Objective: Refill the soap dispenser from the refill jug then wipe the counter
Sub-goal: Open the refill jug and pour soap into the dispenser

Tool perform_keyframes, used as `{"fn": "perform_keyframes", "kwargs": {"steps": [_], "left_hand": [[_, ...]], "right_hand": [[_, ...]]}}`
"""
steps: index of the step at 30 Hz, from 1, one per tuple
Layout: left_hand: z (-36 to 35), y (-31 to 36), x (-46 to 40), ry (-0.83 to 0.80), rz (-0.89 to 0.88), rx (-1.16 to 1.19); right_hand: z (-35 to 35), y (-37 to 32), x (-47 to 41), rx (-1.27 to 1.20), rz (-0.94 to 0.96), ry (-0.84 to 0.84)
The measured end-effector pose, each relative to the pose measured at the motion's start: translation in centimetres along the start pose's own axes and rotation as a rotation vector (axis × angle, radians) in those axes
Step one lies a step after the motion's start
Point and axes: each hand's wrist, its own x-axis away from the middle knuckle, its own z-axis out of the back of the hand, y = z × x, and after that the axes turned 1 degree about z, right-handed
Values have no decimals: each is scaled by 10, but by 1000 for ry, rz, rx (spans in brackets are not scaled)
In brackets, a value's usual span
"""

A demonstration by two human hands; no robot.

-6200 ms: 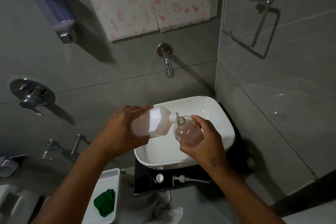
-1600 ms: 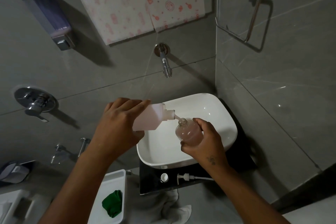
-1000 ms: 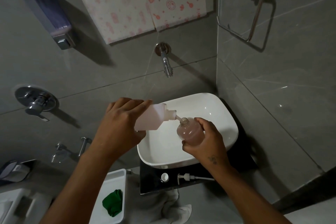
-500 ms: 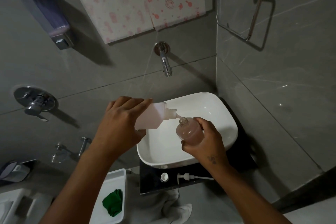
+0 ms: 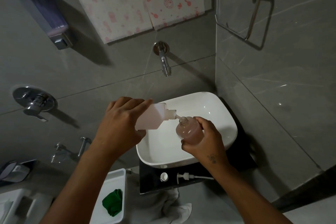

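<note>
fingers of left hand (image 5: 120, 123) wrapped round refill jug (image 5: 154, 116), right hand (image 5: 203, 138) round soap dispenser (image 5: 189, 130)

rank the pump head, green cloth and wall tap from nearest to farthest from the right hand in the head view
1. Pump head: lying on the dark counter, just below the right hand.
2. Wall tap: up on the wall behind the basin.
3. Green cloth: in the white tray, lower left.

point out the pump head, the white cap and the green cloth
pump head (image 5: 185, 176), head view, on its white collar, lying on the dark counter
white cap (image 5: 164, 176), head view, on its round top
green cloth (image 5: 112, 202), head view, middle of the bundle in the white tray
</note>
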Motion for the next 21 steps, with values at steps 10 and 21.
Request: {"fn": "perform_keyframes", "kwargs": {"steps": [10,21], "left_hand": [[-3,1,1,-2,3,-3],[-5,-1,-1,-5,0,-15]], "right_hand": [[3,-2,1,-5,-6,-17],[3,-3,1,-2,-24,-26]]}}
